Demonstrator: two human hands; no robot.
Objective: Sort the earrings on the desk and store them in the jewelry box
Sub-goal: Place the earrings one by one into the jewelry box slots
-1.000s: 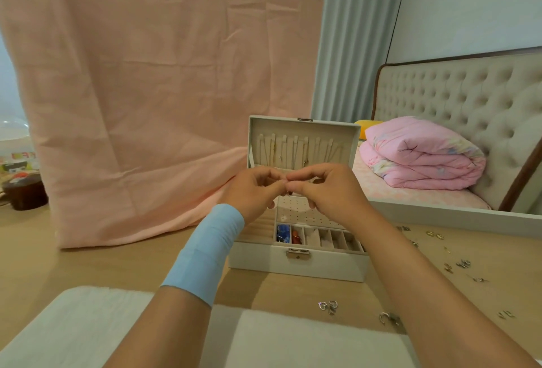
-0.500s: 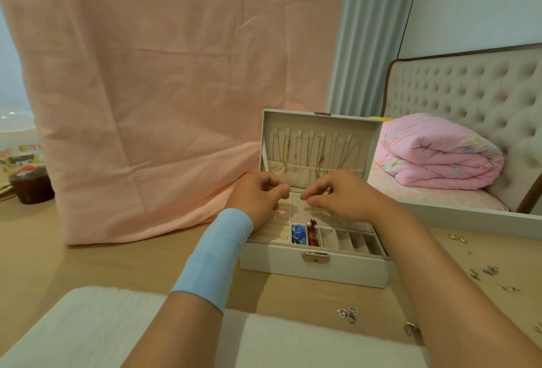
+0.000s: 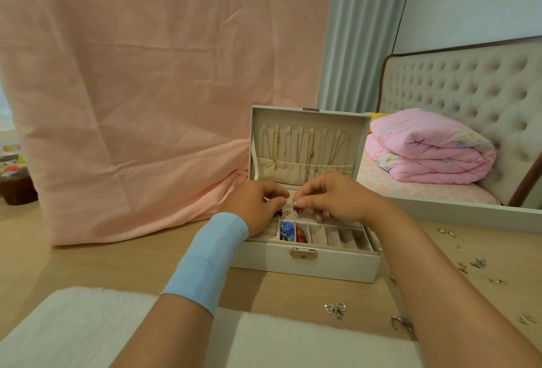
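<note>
Both hands, left hand (image 3: 258,206) and right hand (image 3: 334,200), pinch a tiny earring (image 3: 295,202) (barely discernible) above the perforated panel of the open jewelry box (image 3: 308,265), where a slip risks dropping it among loose earrings (image 3: 335,310) on the desk (image 3: 117,256).

one jewelry box (image 3: 305,265), two hands, one folded quilt (image 3: 431,147)

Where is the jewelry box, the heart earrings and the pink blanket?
jewelry box (image 3: 303,269), head view, on its white front wall below the clasp.
heart earrings (image 3: 335,309), head view, on the silver pair on the desk.
pink blanket (image 3: 431,153), head view, on its folded middle.
</note>
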